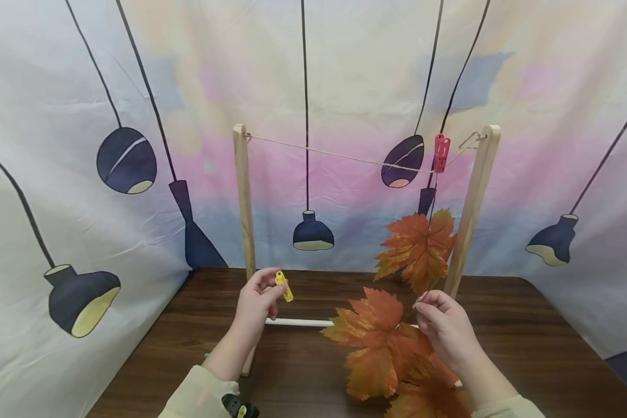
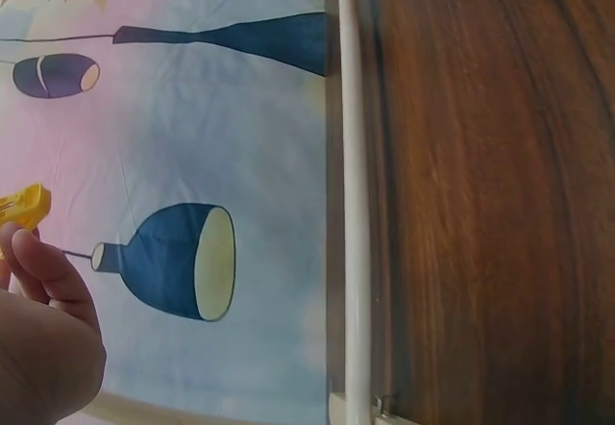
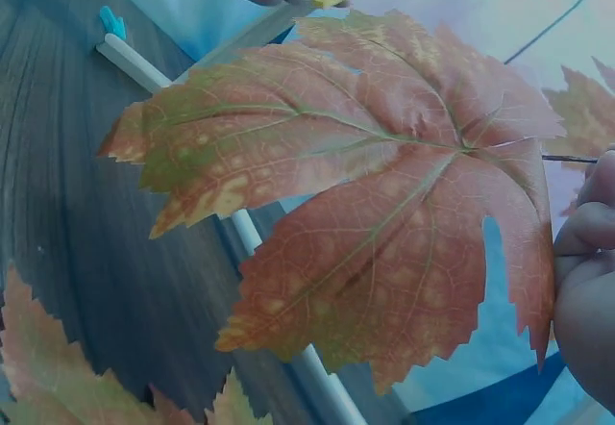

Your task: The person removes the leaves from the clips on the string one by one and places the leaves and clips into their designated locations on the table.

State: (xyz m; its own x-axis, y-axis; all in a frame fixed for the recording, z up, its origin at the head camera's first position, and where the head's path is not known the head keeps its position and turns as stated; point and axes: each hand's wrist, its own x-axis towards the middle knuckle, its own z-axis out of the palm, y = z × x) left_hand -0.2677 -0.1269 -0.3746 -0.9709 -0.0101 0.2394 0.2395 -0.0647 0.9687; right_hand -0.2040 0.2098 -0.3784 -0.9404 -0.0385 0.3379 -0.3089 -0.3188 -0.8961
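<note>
Between the thumb and fingers of my left hand (image 1: 256,305) is a yellow clothespin (image 1: 284,287), which also shows at the left edge of the left wrist view. My right hand (image 1: 446,325) pinches the thin stem of an orange artificial leaf (image 1: 376,342) with jagged edges; the leaf spreads to the left of the fingers. In the head view another orange leaf (image 1: 417,247) hangs beyond the right hand by its stem, under a red clothespin (image 1: 441,154) on a string (image 1: 313,150).
The string runs between two wooden posts, left (image 1: 244,203) and right (image 1: 472,209), joined low down by a white bar (image 1: 300,323). Another leaf (image 1: 428,395) lies low on the brown table (image 1: 162,360). A small teal object (image 3: 112,23) is by the left post's foot. Behind hangs a lamp-printed cloth (image 1: 345,75).
</note>
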